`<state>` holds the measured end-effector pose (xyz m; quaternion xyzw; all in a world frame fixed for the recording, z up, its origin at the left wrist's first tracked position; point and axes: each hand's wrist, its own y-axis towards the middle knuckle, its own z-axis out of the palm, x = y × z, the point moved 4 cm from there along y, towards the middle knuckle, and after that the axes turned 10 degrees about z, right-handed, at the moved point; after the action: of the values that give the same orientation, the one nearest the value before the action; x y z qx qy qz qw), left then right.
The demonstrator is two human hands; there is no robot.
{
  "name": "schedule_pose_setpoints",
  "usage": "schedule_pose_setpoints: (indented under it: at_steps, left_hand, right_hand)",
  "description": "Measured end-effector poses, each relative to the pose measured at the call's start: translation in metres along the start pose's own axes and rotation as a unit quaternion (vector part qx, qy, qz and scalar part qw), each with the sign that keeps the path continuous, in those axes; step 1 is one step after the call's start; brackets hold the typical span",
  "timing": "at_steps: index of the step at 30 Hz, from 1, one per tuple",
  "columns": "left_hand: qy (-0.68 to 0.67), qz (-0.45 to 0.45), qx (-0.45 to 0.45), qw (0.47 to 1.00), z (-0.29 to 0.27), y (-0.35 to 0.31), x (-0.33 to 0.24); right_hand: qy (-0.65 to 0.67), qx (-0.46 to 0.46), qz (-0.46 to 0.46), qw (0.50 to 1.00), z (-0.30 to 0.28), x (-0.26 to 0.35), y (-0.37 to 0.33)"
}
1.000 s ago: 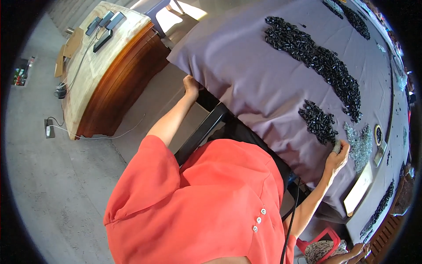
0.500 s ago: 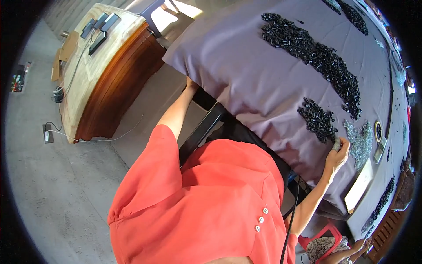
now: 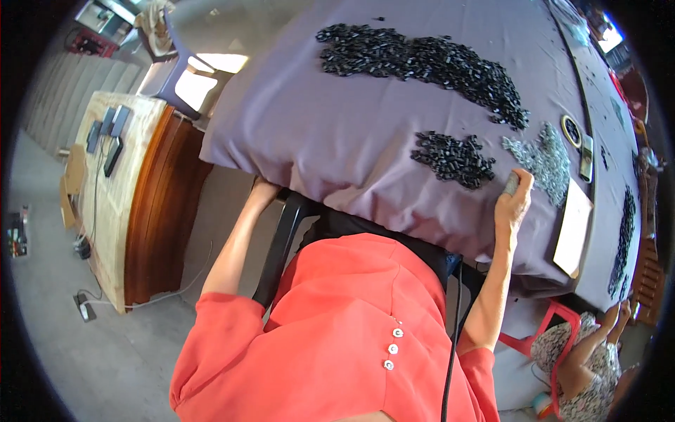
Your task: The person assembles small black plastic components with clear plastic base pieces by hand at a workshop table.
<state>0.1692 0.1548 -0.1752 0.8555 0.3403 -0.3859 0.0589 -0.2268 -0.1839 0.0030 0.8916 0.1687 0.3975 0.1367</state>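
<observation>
My right hand (image 3: 515,202) rests at the near side of the cloth-covered table, its fingers curled round something small and grey that I cannot make out. Just left of it lies a small pile of short black tube-like pieces (image 3: 453,158). A heap of clear, silvery small pieces (image 3: 547,163) spreads beyond it to the right. My left hand (image 3: 264,191) is at the table's near left edge, with its fingers hidden under the hanging purple-grey cloth (image 3: 281,133). A long, larger band of the same black pieces (image 3: 429,63) stretches across farther back.
A tape roll (image 3: 571,131), a small clear-and-white box (image 3: 586,159) and a pale flat board (image 3: 574,231) lie at the right. A co-worker (image 3: 587,359) sits at the lower right by a red chair (image 3: 562,325). A wooden counter (image 3: 144,211) stands left.
The view has turned, so the table and counter appear shifted left. My right hand has drawn slightly away from the small black pile. My left hand stays at the cloth's edge.
</observation>
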Motion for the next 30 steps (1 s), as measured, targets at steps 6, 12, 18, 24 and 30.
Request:
schedule_pose_setpoints:
  at_steps: [6,12,18,24,30]
  left_hand:
    - [0.173,0.071,0.177,0.966,-0.05,-0.06,-0.106]
    - [0.277,0.066,0.147,0.947,-0.082,-0.064,-0.205]
    - [0.136,0.204,0.111,0.963,-0.047,-0.036,-0.27]
    - [0.117,0.34,0.077,0.93,0.01,-0.002,-0.318]
    - [0.118,0.422,0.009,0.899,0.045,0.029,-0.361]
  right_hand:
    - [0.02,0.018,-0.011,1.0,0.004,0.004,0.001]
    - [0.043,0.005,-0.009,0.999,0.002,0.003,0.002]
    - [0.074,0.019,0.005,0.997,0.004,0.002,0.003]
    - [0.074,0.036,-0.005,0.997,0.006,-0.002,0.004]
    - [0.071,0.054,0.021,0.996,0.003,0.001,0.004]
